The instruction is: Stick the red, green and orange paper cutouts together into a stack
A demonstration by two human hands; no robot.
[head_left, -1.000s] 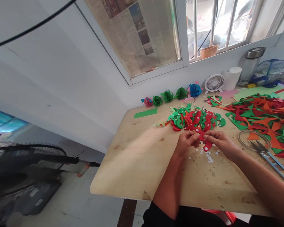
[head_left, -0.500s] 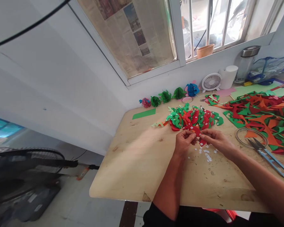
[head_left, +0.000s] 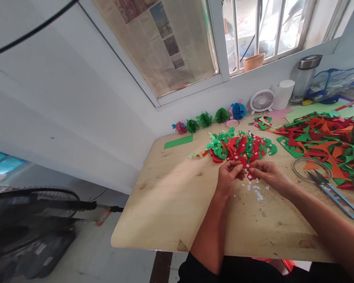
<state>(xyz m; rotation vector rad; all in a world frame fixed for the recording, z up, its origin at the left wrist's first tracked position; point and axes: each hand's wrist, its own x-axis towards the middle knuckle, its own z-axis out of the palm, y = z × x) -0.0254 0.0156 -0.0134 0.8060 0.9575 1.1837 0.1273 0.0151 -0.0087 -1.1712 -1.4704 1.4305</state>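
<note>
Between my two hands is a red paper cutout [head_left: 247, 166] with small white squares on it. My left hand [head_left: 229, 175] pinches its left side between thumb and fingers. At its right side, the thumb and fingers of my right hand [head_left: 267, 173] are closed on it. Just behind the hands lies a pile of red and green paper cutouts [head_left: 224, 147], many bearing white squares. On the table in front of the fingers are several loose white squares [head_left: 259, 194].
Blue-handled thread snips [head_left: 338, 196] and a metal ring [head_left: 297, 169] lie at the right, beside a heap of coloured paper scraps [head_left: 327, 145]. Along the wall stand several paper figures [head_left: 205, 119], a small white fan [head_left: 262, 101] and a glass bottle [head_left: 303, 80]. A green strip [head_left: 178, 141] lies left.
The view has shifted slightly. More white squares now show on the red cutout between my fingers; both hands keep their pinch on it.
</note>
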